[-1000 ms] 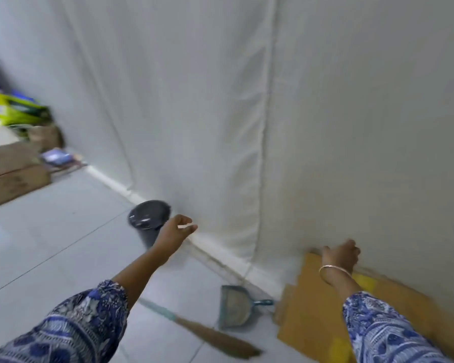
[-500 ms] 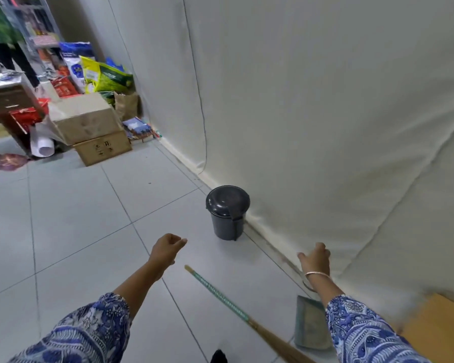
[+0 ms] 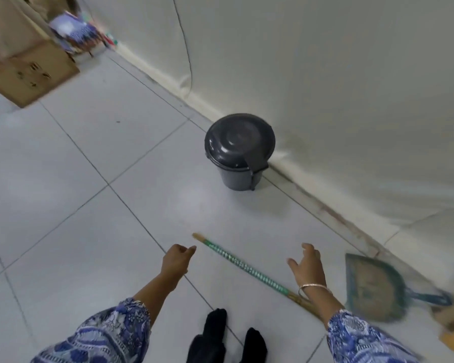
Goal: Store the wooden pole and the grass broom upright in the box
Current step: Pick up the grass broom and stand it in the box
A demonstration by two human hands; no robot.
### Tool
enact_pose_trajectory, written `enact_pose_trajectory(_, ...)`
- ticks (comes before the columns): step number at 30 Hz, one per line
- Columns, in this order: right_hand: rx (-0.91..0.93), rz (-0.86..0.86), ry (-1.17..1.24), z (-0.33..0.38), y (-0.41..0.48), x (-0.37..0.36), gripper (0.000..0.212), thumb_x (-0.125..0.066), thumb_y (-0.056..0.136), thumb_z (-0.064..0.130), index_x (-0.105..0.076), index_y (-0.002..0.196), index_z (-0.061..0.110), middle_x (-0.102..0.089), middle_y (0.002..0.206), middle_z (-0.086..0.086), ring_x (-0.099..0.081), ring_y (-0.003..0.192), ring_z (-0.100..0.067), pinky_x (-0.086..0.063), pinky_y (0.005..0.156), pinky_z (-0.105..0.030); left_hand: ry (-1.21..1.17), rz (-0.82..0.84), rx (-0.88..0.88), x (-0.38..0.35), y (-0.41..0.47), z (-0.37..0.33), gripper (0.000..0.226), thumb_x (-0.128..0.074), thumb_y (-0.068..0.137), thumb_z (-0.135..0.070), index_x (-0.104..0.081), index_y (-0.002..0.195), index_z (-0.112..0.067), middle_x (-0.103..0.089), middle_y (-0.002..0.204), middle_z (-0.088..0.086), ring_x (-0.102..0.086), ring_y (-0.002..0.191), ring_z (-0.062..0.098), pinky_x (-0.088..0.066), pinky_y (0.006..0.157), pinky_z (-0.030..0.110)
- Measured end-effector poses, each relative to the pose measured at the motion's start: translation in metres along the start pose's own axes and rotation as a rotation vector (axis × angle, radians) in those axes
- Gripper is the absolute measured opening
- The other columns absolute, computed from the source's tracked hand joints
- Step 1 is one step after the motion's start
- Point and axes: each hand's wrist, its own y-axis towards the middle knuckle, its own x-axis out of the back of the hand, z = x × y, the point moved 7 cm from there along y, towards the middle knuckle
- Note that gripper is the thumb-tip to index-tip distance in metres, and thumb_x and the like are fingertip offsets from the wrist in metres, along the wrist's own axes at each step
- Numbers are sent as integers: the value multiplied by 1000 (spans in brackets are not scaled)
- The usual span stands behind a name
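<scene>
A dark grey lidded bin (image 3: 239, 150) is being seen against the white cloth-covered wall (image 3: 325, 74), well apart from the hands, and a teal dustpan (image 3: 375, 286) is lying just to the right of the right hand (image 3: 308, 267). The grass broom (image 3: 244, 268) is lying flat on the floor (image 3: 89, 205) between both hands, and nothing is blocking it. The left hand (image 3: 177, 260) is being held loosely curled and empty; the right hand is spread open above the handle. Compared with half a second ago, the view is being tilted further down, so two dark socked feet (image 3: 226, 339) are now shown. Pale grey tiles are covering the floor, and cardboard boxes (image 3: 29, 72) are standing far left.
</scene>
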Motion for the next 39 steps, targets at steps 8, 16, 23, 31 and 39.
enact_pose_trajectory(8, -36, 132, -150, -129, 128, -186, 55, -69, 76, 10, -41, 123, 3, -45, 126, -22, -43, 118, -38, -41, 95, -43, -134, 43, 257, -155, 208, 110, 37, -62, 85, -28, -46, 62, -3, -46, 67, 9, -54, 65, 27, -57, 71, 44)
enact_pose_trajectory(16, 179, 168, -518, -202, 195, -289, 46, -69, 75, 15, -47, 115, 6, -52, 118, -18, -46, 111, -35, -44, 90, -45, -183, -8, 334, -236, 332, 179, 52, -65, 81, -33, -53, 112, 7, -60, 75, 11, -63, 82, 30, -55, 73, 40)
enact_pose_trajectory(23, 301, 54, -504, -216, 197, -298, 26, -64, 69, -11, -59, 92, 0, -61, 94, -21, -56, 91, -39, -51, 71, -47, -354, -2, 340, -260, 338, 183, 41, -57, 87, -10, -46, 124, 4, -57, 129, 22, -60, 94, 23, -57, 68, 30)
enact_pose_trajectory(31, 222, 32, -284, -152, 153, -208, 29, -59, 76, -5, -58, 104, 2, -57, 104, -20, -49, 104, -35, -49, 74, -44, -359, -69, 186, -216, 246, 67, 28, -64, 83, -12, -58, 105, 5, -65, 112, 24, -67, 94, 34, -55, 72, 33)
enact_pose_trajectory(39, 150, -148, -157, -33, 43, -20, 32, -59, 74, -7, -59, 105, 1, -57, 103, -25, -50, 104, -37, -47, 79, -43, -305, 76, -137, -155, 58, -138, 33, -62, 85, -12, -54, 112, 5, -62, 116, 22, -66, 95, 32, -58, 70, 33)
